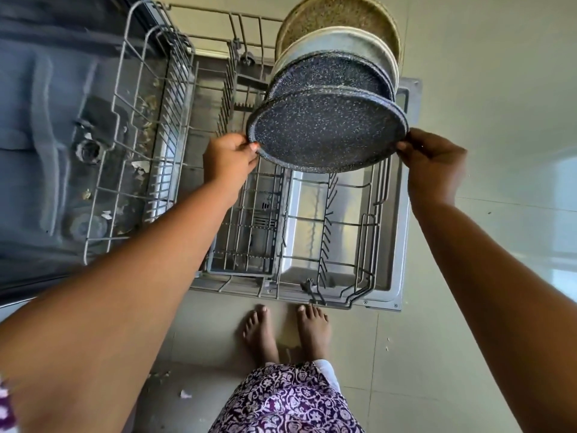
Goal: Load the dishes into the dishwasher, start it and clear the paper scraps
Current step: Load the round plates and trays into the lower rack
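I hold a dark speckled plate (327, 129) on edge over the pulled-out lower rack (371, 214) of the dishwasher. My left hand (229, 159) pinches its left rim and my right hand (432, 157) pinches its right rim. Behind it stand a second dark speckled plate (331, 71), a white plate (349, 42) and a beige speckled plate (337, 17), upright in the rack's tines. Small paper scraps (185, 394) lie on the floor near my feet.
The open dishwasher door (402, 245) lies under the rack. An upper wire rack (150, 126) is pulled out at the left over the dishwasher tub (37, 120). A cutlery basket (249, 226) sits in the lower rack. My bare feet (287, 332) stand at the door's front edge.
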